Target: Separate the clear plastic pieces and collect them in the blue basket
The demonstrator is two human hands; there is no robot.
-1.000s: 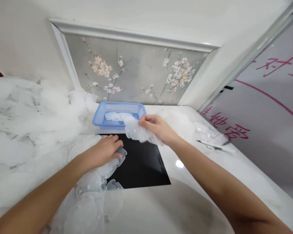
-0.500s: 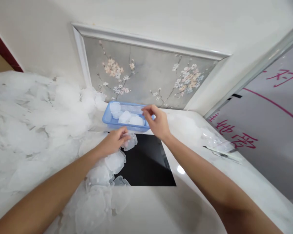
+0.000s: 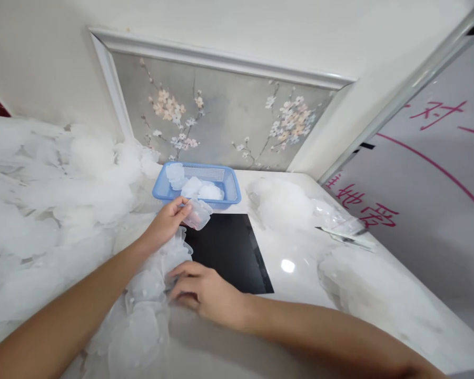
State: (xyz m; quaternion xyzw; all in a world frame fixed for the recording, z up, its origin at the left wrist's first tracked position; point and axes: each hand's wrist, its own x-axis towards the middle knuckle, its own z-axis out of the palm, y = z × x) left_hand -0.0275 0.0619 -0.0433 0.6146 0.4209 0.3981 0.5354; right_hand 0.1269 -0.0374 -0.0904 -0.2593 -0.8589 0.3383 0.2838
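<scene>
Your left hand [image 3: 166, 225] has its fingers pinched on a translucent piece [image 3: 198, 216], right by the blue basket [image 3: 230, 185], above the black sheet [image 3: 227, 258]; your right hand [image 3: 211, 296], fingers apart, is at the pile's [image 3: 140, 326] edge, contact unclear!

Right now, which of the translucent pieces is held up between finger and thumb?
The translucent piece in the left hand, near the blue basket: its pinched hold sets it apart from the pieces inside the basket and the heap at left.
</scene>
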